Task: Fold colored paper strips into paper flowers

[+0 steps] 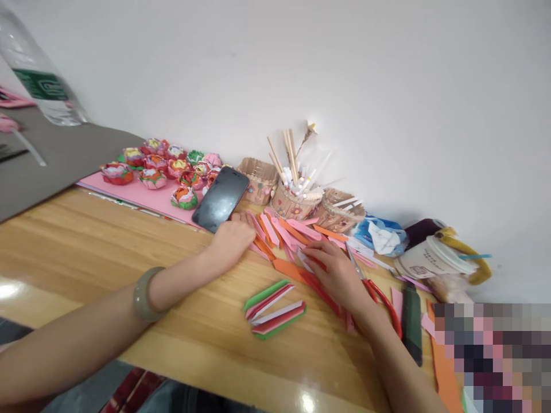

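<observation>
My left hand rests on the wooden table at the left end of a pile of folded paper strips, beside a black phone. Its fingers are curled, and whatever they hold is hidden. Over the pile's front reaches my right hand, fingers apart and touching the strips, close to a pale lilac strip. Orange and red strips lie under and beside it. Two nested bundles of green, red and white folded strips, one behind and one in front, lie between my forearms.
Red-handled scissors and a dark green box-like object lie right of my right hand. Decorated holders with sticks stand along the wall. Several paper flowers sit on a pink sheet. A white cup stands at right, a bottle at left.
</observation>
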Demonstrator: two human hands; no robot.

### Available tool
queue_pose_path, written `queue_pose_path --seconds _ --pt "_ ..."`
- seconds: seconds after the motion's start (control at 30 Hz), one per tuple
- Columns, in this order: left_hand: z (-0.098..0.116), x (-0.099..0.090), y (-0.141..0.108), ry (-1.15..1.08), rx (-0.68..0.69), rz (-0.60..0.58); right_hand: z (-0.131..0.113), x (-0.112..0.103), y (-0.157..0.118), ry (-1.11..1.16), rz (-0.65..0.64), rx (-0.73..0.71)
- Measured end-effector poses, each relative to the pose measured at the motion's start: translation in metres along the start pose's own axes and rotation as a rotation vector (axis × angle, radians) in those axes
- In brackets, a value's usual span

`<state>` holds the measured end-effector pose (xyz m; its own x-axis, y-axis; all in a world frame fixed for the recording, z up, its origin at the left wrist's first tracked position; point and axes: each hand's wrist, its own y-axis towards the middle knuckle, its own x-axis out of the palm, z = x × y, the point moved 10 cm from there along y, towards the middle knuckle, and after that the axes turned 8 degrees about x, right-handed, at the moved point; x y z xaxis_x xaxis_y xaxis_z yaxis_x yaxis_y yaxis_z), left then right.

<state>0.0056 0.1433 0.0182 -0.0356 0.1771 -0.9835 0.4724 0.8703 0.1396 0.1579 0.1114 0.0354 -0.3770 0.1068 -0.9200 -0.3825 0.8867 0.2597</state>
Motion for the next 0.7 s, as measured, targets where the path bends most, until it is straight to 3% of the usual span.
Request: queue_pose_path --seconds 0.17,0.37,0.5,0.57,0.63,0.7 --pt "-0.005 0.006 0.005 -0.056 0.0 -0.002 0.001 -0.007 -0.004 0.063 0.063 -0.002" --pt "-0.004 -0.003 0.008 -0.062 0.038 0.006 -0.004 -0.014 -0.006 0.061 0.13 -0.027" --pt "0.005 -0.024 0.003 -0.131 0.114 0.164 -0.008 -0.024 -0.008 0.077 0.177 -0.012" --pt "0.01 -0.039 -0.002 -0.323 0.151 0.294 -0.009 -0.027 -0.008 0.111 0.184 0.017" --pt "0.013 -0.049 -0.007 -0.653 0.166 0.397 -0.01 -0.03 -0.008 0.164 0.179 0.053" --pt "0.013 -0.045 -0.008 -1.069 0.108 0.408 -0.011 -0.029 -0.007 0.233 0.153 0.101"
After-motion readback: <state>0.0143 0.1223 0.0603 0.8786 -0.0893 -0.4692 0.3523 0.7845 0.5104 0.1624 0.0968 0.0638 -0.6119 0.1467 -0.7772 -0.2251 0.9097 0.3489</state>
